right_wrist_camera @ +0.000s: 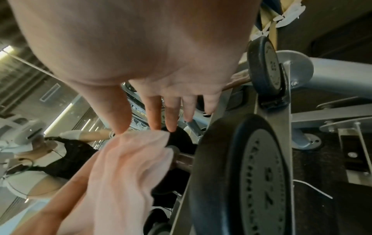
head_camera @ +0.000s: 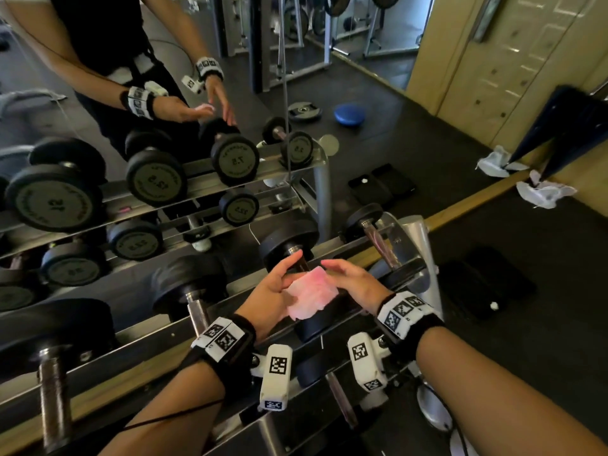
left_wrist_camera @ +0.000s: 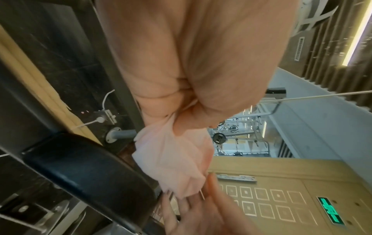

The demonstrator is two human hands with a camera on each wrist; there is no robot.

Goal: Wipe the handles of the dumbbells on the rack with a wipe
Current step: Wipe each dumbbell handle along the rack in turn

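The left hand (head_camera: 274,292) pinches the pink wipe (head_camera: 311,296) above a dumbbell handle (head_camera: 301,261) on the rack (head_camera: 418,238); the right hand (head_camera: 357,281) hovers beside it, fingers straight. Best wrap the wipe fully round the bar.

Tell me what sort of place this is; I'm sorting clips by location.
Most likely a gym's free-weights area. Rubber-ended dumbbells sit on a metal rack against a wall mirror, which reflects a loose weight plate on the dark floor. The left hand holds a pink wipe.
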